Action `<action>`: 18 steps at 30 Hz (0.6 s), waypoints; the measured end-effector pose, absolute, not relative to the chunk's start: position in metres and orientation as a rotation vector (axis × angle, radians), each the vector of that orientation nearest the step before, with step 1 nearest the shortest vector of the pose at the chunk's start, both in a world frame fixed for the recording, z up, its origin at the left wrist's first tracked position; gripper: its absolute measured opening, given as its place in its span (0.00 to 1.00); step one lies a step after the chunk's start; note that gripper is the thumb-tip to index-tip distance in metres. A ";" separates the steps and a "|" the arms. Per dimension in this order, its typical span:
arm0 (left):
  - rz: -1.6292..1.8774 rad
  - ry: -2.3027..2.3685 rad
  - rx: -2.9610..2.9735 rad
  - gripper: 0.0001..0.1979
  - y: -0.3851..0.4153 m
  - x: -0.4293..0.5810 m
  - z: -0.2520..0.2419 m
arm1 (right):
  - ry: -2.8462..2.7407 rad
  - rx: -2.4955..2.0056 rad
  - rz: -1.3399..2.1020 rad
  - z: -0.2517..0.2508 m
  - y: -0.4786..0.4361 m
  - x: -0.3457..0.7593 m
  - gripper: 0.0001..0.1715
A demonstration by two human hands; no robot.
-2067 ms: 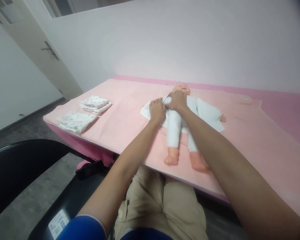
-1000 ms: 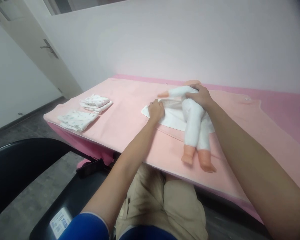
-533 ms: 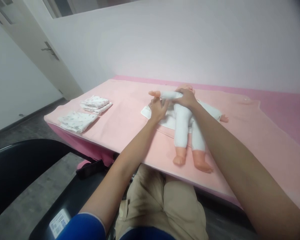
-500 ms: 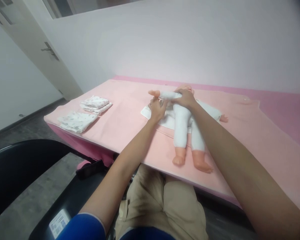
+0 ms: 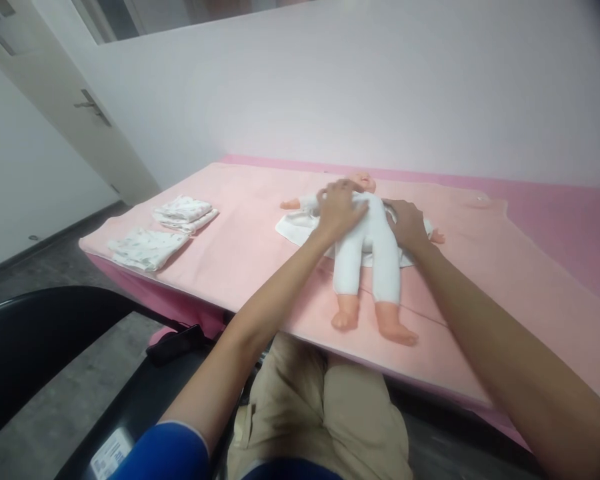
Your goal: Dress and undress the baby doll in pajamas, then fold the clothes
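A baby doll (image 5: 364,220) with a white cloth body lies on its back, head at the far side and bare feet towards me. Under its torso, a white garment (image 5: 294,228) is spread out, partly hidden by the doll. My left hand (image 5: 341,210) rests on the left of the doll's chest, fingers spread and thumb apart. Beside the torso on the right, my right hand (image 5: 409,223) is near the doll's shoulder and arm, thumb apart from the fingers; some fingertips are hidden. The doll's two arms stretch out to the sides.
A pink sheet (image 5: 240,233) covers the table. Two folded piles of white printed cloth, a rear pile (image 5: 183,210) and a front pile (image 5: 147,248), lie at the left. A black chair (image 5: 45,340) stands at the lower left, with a dark phone-like object (image 5: 176,345) nearby.
My left hand has moved from the doll's sleeve up onto its chest. My right hand has shifted from the chest to the right side. The doll's raised left-side arm now lies lower, outstretched.
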State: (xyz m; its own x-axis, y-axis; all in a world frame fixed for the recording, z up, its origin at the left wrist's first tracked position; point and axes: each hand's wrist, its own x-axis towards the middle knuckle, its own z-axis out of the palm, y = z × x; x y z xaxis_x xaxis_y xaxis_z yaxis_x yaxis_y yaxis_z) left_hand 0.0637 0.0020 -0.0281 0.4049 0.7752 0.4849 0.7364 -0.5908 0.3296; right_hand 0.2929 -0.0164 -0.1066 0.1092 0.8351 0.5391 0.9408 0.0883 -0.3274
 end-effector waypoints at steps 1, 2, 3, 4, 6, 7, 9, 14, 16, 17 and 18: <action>0.790 1.283 2.664 0.20 0.003 0.079 -0.026 | -1.738 -1.763 -0.246 -0.111 -0.018 0.294 0.31; 0.652 1.227 2.717 0.22 0.005 0.096 -0.026 | -1.738 -1.767 -0.273 -0.115 -0.019 0.295 0.31; 0.543 1.206 2.761 0.24 0.008 0.113 -0.027 | -1.742 -1.769 -0.293 -0.118 -0.019 0.295 0.30; 0.467 1.210 2.796 0.25 0.012 0.130 -0.029 | -1.751 -1.769 -0.308 -0.120 -0.019 0.296 0.29; 0.358 1.231 2.840 0.26 0.023 0.162 -0.037 | -1.778 -1.769 -0.322 -0.123 -0.019 0.297 0.28; 0.311 1.245 2.851 0.25 0.030 0.177 -0.040 | -1.783 -1.774 -0.325 -0.124 -0.018 0.299 0.26; 0.236 1.286 2.853 0.23 0.042 0.202 -0.047 | -1.765 -1.799 -0.328 -0.126 -0.016 0.301 0.24; 0.180 1.349 2.815 0.24 0.064 0.229 -0.055 | -1.736 -1.833 -0.320 -0.128 -0.014 0.304 0.22; 0.194 1.338 2.790 0.28 0.066 0.222 -0.056 | -1.772 -1.797 -0.307 -0.126 -0.015 0.303 0.21; 0.217 1.332 2.777 0.30 0.066 0.216 -0.055 | -1.790 -1.774 -0.301 -0.124 -0.015 0.303 0.21; 0.246 1.327 2.762 0.32 0.065 0.209 -0.055 | -1.802 -1.754 -0.295 -0.123 -0.016 0.302 0.22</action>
State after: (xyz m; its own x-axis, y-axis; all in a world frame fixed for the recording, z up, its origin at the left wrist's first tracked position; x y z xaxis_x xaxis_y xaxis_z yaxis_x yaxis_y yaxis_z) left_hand 0.2088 0.0653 -0.0550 0.6151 0.7801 0.1143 0.7693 -0.6256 0.1297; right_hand 0.3017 -0.0164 -0.1228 0.0534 0.8307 0.5541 0.9640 0.1019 -0.2456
